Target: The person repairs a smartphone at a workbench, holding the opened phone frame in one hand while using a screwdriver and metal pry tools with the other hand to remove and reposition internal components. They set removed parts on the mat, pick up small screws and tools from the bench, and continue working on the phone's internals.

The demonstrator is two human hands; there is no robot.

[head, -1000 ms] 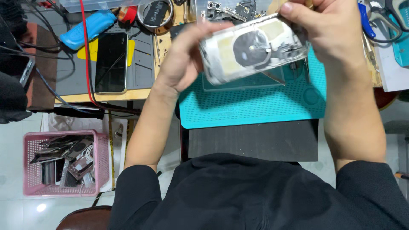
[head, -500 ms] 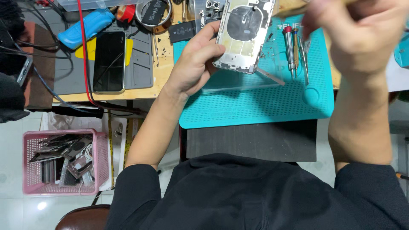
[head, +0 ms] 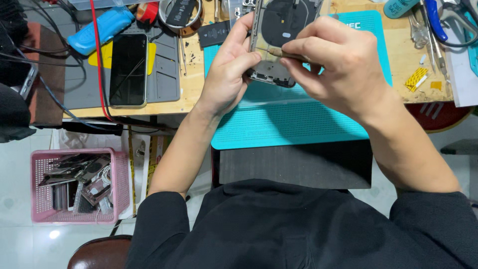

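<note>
Opened phone housing (head: pixel 279 45) held above far edge of teal mat (head: pixel 298 119), top end cut off by frame edge. Dark round coil inside visible; small parts hard to make out. My left hand (head: pixel 226 74) grips housing's left side, fingers curled snug around its edge, thumb along it. My right hand (head: pixel 338 69) pinches thin tool (head: pixel 279 52), fingers closed narrow on it, tip touching housing interior; handle hidden under fingers. Black phone (head: pixel 128 69) lies on grey mat (head: pixel 164 84), bench left side. Pink basket (head: pixel 119 184) on floor, well apart.
</note>
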